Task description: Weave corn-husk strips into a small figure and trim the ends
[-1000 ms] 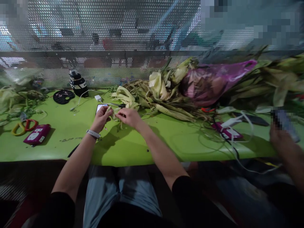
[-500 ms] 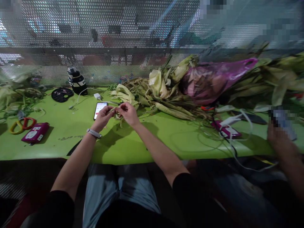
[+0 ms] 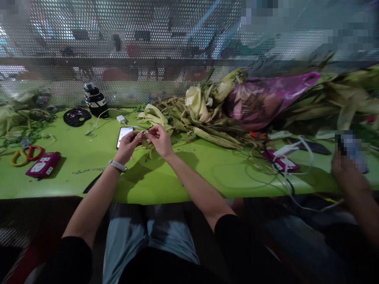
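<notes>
Close together over the green table, my left hand (image 3: 128, 146) and my right hand (image 3: 160, 142) pinch a thin, pale green strip of corn husk (image 3: 145, 142). Its loose ends hang below my fingers, and fine detail is too small to make out. A lit phone (image 3: 121, 136) lies just behind my left hand and is partly covered by it. Beyond my right hand spreads a heap of corn husks (image 3: 177, 116), some fresh and green, others dry and brown.
A black bottle (image 3: 96, 100), a black mask-like item (image 3: 77, 117), scissors (image 3: 35, 153) and a purple power socket (image 3: 43, 165) are at left. At right are a pink plastic bag (image 3: 251, 102), another socket with cables (image 3: 286, 161) and another person's hand (image 3: 346, 169) holding a phone.
My hands stay nearly in place, still pinching the husk strip, with only slight finger movement. The view has shifted a little.
</notes>
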`<state>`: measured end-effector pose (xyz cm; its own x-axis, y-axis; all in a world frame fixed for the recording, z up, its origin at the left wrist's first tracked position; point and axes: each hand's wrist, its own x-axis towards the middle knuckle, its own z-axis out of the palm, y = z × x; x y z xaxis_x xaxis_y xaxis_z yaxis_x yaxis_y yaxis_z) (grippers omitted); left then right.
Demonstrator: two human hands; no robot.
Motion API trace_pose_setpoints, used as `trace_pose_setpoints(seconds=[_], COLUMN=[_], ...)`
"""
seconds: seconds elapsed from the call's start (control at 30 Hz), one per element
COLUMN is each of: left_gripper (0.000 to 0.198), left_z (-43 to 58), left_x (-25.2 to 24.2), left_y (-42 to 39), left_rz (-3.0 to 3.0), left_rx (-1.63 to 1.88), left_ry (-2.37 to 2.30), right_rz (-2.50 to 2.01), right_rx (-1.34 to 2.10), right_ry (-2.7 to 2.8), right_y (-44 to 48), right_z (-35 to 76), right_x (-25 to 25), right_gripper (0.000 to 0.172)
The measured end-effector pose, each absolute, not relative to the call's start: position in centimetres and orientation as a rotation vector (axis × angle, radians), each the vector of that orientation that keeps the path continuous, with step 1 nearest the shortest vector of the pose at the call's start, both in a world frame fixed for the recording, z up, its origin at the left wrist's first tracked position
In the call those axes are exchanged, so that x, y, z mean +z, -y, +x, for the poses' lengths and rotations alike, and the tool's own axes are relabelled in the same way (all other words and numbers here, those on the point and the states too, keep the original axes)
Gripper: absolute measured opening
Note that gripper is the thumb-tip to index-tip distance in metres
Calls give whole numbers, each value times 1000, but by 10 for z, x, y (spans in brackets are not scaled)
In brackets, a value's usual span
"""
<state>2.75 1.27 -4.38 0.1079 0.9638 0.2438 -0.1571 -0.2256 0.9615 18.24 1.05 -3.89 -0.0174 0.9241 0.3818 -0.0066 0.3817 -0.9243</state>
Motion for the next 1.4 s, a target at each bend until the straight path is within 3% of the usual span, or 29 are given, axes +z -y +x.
trace_pose_setpoints(seconds=[0.27,0.67,0.93,1.13,1.4], left_gripper=[41,38,44,45,40], left_z=[27,23,22,17,22], left_x=[-44,-48,-43,-46,-47], left_y=[-12,-16,-14,-19,-13], left_rz=[1323,1522,1533,1522,1545], left_rx=[1371,1416,1279,1195,1174], left_ry=[-847,-853,-769,-739,-743], right_rz=[-918,-881,-890,-897,-917], right_rx=[811,1026,1237,1292,1375], right_ry=[1501,1468,1394,1450,1501], right_y=[-16,-23,-31,-27,-22], right_z=[186,191,205,212,219], right_x=[-42,-37,-36,-31,-23], right_gripper=[27,29,54,48,53])
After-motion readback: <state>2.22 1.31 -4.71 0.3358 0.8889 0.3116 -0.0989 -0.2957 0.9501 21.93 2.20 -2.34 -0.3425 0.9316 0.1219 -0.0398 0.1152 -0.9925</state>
